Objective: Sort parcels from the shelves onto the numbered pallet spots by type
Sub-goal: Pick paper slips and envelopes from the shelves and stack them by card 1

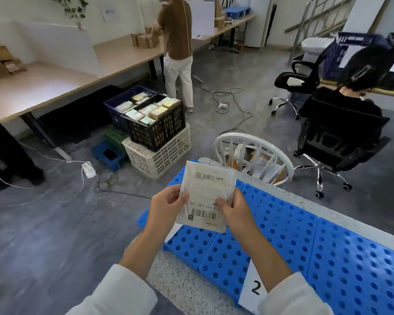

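Both hands — left hand [166, 206], right hand [233, 211] — held a grip on one flat white parcel [206, 195], its printed label and barcode facing up, above the blue pallet [305, 242].

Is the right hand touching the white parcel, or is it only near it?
Touching. In the head view the right hand pinches the white parcel, thumb lying on its label; the left hand holds the opposite edge.
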`<action>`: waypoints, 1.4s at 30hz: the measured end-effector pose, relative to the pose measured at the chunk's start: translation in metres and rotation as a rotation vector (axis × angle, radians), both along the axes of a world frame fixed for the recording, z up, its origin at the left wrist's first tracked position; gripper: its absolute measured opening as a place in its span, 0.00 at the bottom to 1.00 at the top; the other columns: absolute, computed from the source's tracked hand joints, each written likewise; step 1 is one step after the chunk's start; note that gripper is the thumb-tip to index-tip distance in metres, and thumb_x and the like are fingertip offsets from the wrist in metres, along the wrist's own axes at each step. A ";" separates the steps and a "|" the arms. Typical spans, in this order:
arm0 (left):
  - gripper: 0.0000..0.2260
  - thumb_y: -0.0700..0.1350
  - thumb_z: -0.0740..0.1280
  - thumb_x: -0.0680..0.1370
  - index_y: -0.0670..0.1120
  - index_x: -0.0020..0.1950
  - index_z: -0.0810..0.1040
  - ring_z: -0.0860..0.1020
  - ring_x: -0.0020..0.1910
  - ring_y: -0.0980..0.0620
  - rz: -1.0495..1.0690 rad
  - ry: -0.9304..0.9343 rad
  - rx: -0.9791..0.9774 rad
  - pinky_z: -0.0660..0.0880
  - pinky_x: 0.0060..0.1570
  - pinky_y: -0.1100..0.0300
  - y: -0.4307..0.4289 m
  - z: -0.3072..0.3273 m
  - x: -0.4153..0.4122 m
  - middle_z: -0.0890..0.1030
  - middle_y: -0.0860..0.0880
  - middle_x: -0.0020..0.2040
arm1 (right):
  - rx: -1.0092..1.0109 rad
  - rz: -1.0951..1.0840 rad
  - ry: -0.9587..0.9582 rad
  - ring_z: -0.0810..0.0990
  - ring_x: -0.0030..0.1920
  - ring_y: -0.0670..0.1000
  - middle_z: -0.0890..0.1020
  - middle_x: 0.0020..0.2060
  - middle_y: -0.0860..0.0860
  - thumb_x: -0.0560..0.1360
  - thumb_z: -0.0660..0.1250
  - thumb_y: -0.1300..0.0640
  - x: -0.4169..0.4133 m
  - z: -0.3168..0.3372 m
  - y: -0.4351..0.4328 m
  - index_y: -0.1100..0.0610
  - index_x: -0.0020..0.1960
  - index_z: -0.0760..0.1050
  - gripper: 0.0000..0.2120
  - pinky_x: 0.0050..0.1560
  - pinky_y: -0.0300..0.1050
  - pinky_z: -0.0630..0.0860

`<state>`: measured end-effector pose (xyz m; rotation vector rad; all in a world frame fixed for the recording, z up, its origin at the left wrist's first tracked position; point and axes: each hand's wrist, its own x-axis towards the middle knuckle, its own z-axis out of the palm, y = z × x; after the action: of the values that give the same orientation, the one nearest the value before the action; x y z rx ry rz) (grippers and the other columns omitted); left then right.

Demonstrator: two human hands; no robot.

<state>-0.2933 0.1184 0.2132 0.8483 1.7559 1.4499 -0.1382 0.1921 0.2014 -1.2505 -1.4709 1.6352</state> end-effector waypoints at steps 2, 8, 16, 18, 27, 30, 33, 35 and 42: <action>0.07 0.40 0.67 0.79 0.45 0.54 0.82 0.84 0.47 0.52 -0.031 -0.009 -0.005 0.81 0.48 0.54 0.010 -0.007 -0.005 0.86 0.50 0.47 | -0.010 -0.029 -0.006 0.78 0.52 0.43 0.78 0.54 0.44 0.80 0.62 0.57 -0.004 -0.005 0.007 0.51 0.60 0.67 0.10 0.45 0.39 0.77; 0.06 0.40 0.67 0.78 0.48 0.51 0.82 0.84 0.46 0.55 -0.100 0.020 -0.039 0.81 0.47 0.57 0.051 -0.030 -0.039 0.86 0.53 0.46 | -0.053 -0.093 -0.067 0.78 0.52 0.43 0.77 0.52 0.44 0.80 0.63 0.58 -0.030 -0.025 0.034 0.52 0.58 0.68 0.09 0.41 0.35 0.75; 0.05 0.40 0.68 0.78 0.49 0.51 0.82 0.83 0.44 0.57 -0.210 0.054 -0.138 0.80 0.43 0.62 0.122 -0.078 -0.104 0.85 0.53 0.45 | -0.115 -0.208 -0.228 0.79 0.51 0.44 0.78 0.51 0.44 0.79 0.64 0.57 -0.086 -0.057 0.089 0.51 0.57 0.70 0.08 0.45 0.39 0.75; 0.05 0.41 0.68 0.78 0.49 0.50 0.81 0.83 0.44 0.57 -0.244 0.049 -0.168 0.80 0.42 0.63 0.140 -0.096 -0.117 0.84 0.53 0.45 | -0.135 -0.238 -0.282 0.78 0.50 0.45 0.78 0.52 0.46 0.79 0.64 0.57 -0.100 -0.070 0.104 0.53 0.59 0.70 0.09 0.44 0.40 0.75; 0.03 0.40 0.68 0.77 0.46 0.50 0.79 0.78 0.41 0.60 -0.374 0.076 -0.348 0.72 0.37 0.71 0.206 -0.161 -0.151 0.80 0.57 0.42 | -0.264 -0.377 -0.441 0.77 0.51 0.50 0.76 0.53 0.49 0.79 0.63 0.59 -0.143 -0.138 0.149 0.56 0.61 0.69 0.11 0.53 0.49 0.77; 0.02 0.43 0.68 0.78 0.47 0.50 0.78 0.78 0.41 0.58 -0.400 0.108 -0.420 0.71 0.36 0.68 0.224 -0.181 -0.159 0.78 0.58 0.41 | -0.302 -0.396 -0.473 0.77 0.52 0.51 0.77 0.55 0.51 0.78 0.63 0.60 -0.156 -0.157 0.163 0.57 0.61 0.68 0.12 0.53 0.49 0.78; 0.04 0.44 0.70 0.77 0.47 0.50 0.78 0.78 0.40 0.58 -0.405 0.122 -0.442 0.72 0.35 0.67 0.234 -0.198 -0.164 0.79 0.56 0.41 | -0.321 -0.407 -0.516 0.77 0.52 0.51 0.77 0.55 0.53 0.78 0.63 0.60 -0.164 -0.174 0.175 0.57 0.60 0.68 0.11 0.53 0.51 0.78; 0.05 0.45 0.72 0.75 0.47 0.48 0.77 0.78 0.39 0.58 -0.403 0.133 -0.453 0.72 0.34 0.67 0.239 -0.205 -0.165 0.80 0.54 0.41 | -0.321 -0.410 -0.546 0.78 0.53 0.52 0.77 0.54 0.53 0.78 0.63 0.59 -0.169 -0.183 0.181 0.57 0.59 0.68 0.11 0.55 0.53 0.78; 0.09 0.42 0.72 0.75 0.46 0.52 0.75 0.79 0.44 0.54 -0.386 0.100 -0.464 0.71 0.33 0.67 0.249 -0.218 -0.166 0.79 0.52 0.46 | -0.344 -0.425 -0.609 0.76 0.51 0.52 0.75 0.56 0.53 0.78 0.61 0.63 -0.180 -0.199 0.185 0.57 0.62 0.65 0.14 0.50 0.48 0.77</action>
<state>-0.4591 0.3676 -0.0052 0.9488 1.7776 0.7228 -0.3182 0.3775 0.0022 -2.2276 -1.1349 1.3037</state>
